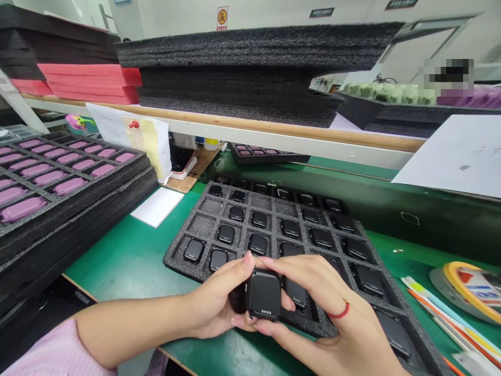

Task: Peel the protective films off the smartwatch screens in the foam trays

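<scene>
Head view: left grip (213,300) and right grip (313,308) pinched a black smartwatch body (263,294) between them, its long axis running forward, just above the foam tray (180,256).

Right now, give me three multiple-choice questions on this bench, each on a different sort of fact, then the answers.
1. Where is the watch relative to the foam tray?
A) Inside a cell
B) Above it
C) Beside it on the mat

2. What colour is the ring on the right hand?
A) Red
B) Blue
C) White

3. How do the left hand and right hand hold the watch?
A) Only the left holds it
B) Neither touches it
C) Both grip it

Answers:
1. B, the hands hold it up over the tray's lower cells.
2. A, a red band shows on one finger.
3. C, fingers of both hands press on its edges.
</scene>
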The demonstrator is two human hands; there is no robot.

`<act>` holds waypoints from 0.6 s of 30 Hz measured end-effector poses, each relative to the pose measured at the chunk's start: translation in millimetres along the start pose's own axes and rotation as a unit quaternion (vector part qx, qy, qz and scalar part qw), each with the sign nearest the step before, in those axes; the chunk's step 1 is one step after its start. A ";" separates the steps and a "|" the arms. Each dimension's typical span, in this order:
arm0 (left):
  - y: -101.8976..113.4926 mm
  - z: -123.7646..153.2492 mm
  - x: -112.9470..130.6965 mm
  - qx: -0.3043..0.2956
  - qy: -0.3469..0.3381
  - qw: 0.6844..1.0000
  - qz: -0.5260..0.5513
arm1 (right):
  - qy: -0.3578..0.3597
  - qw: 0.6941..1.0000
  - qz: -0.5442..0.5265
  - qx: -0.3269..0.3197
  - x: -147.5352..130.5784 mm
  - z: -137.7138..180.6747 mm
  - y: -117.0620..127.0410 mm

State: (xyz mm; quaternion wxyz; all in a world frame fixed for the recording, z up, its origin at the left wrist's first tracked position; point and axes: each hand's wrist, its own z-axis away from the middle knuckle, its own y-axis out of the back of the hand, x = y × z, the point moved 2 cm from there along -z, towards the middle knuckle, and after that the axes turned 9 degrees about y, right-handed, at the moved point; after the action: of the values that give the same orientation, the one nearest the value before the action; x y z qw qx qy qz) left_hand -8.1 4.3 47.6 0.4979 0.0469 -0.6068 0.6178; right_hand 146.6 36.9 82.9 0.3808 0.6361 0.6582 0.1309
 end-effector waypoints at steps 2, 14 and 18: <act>-0.5 -0.8 -0.9 0.021 0.006 1.000 0.012 | 0.002 1.000 -0.012 -0.008 0.4 0.3 -1.2; 6.8 -1.1 3.2 0.154 0.031 0.987 0.020 | -0.294 0.952 0.088 0.026 176.1 -13.5 -3.9; 7.5 -3.3 3.1 0.112 0.037 0.993 0.021 | -0.305 0.948 0.085 0.004 201.9 -10.1 -2.9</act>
State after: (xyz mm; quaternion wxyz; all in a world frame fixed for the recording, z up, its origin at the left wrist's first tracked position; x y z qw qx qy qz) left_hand -12.9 10.4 43.5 0.4982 0.0667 -0.5158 0.6938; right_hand 157.8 228.9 20.3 0.5485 0.7007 0.4544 -0.0405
